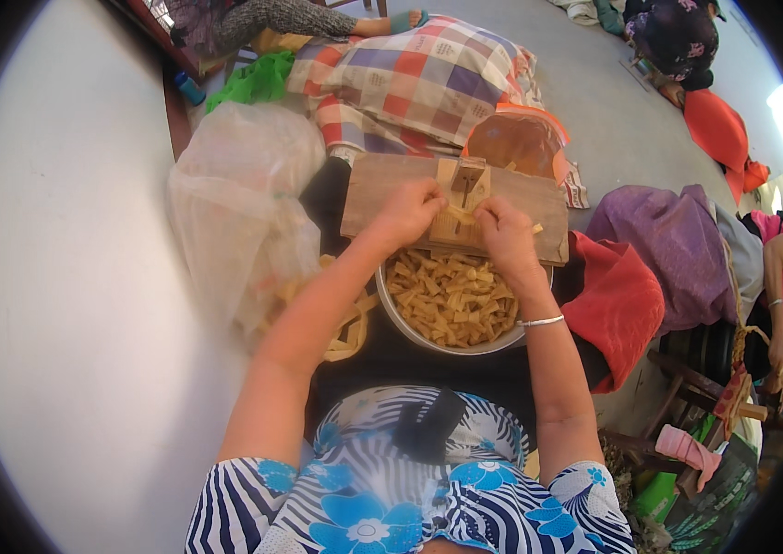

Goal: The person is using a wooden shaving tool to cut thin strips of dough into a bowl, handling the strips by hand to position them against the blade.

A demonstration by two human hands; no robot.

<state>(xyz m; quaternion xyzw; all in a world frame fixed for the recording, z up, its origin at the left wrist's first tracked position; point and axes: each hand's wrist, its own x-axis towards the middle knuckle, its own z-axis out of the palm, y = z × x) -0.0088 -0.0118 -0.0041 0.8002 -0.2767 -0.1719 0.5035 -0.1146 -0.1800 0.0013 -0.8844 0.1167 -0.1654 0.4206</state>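
A brown wooden board (pixel 375 177) lies across in front of me, with a small wooden block (pixel 465 177) on it that carries a dark metal piece. My left hand (pixel 410 212) is closed in a pinch left of the block. On its right, my right hand (pixel 507 235) is also closed, fingertips pressed together. Between the two hands runs a pale yellow flat strip (pixel 459 215), its ends hidden in my fingers. Just below the board stands a round metal basin (pixel 475 351), holding many short, folded yellow strip pieces (pixel 451 300).
Left are a whitish translucent bag (pixel 244 175) and long yellow strips (pixel 350 337). Beyond the board lie a checked cloth bundle (pixel 428 74) and an orange-rimmed bag (pixel 516 143). Red cloth (pixel 618 300) and a purple sack (pixel 659 249) are at right. Other people sit nearby.
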